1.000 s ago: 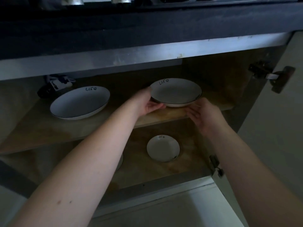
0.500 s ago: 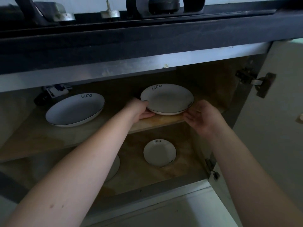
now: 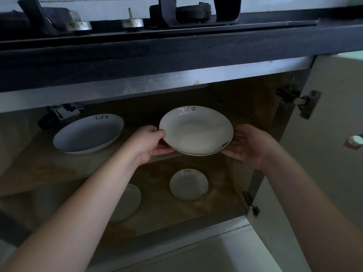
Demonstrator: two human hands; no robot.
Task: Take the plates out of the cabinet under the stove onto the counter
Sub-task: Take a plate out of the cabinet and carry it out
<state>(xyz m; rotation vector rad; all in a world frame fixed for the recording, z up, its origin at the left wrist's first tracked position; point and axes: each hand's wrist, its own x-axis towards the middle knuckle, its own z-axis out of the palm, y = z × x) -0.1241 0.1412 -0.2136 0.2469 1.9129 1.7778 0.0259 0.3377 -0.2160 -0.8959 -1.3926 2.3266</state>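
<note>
A white plate marked "life" (image 3: 196,130) is lifted off the upper shelf (image 3: 39,169), tilted toward me. My left hand (image 3: 149,142) grips its left rim, thumb on top and fingers beneath. My right hand (image 3: 249,144) cups its right edge from below, and its thumb is hidden behind the plate. Another large "life" plate (image 3: 88,134) lies on the upper shelf at the left. On the cabinet floor sit a small plate (image 3: 188,185) and a second one (image 3: 127,203) half hidden by my left forearm.
The dark counter edge (image 3: 176,48) with the gas stove (image 3: 192,14) runs above the cabinet opening. The cabinet door (image 3: 334,154) stands open at the right with its hinge (image 3: 302,101). A dark object with a white label (image 3: 60,114) sits at the shelf's back left.
The plate has risen off the upper shelf and come toward me, tilting, with both hands on it. The view has tipped up, showing more of the stove.
</note>
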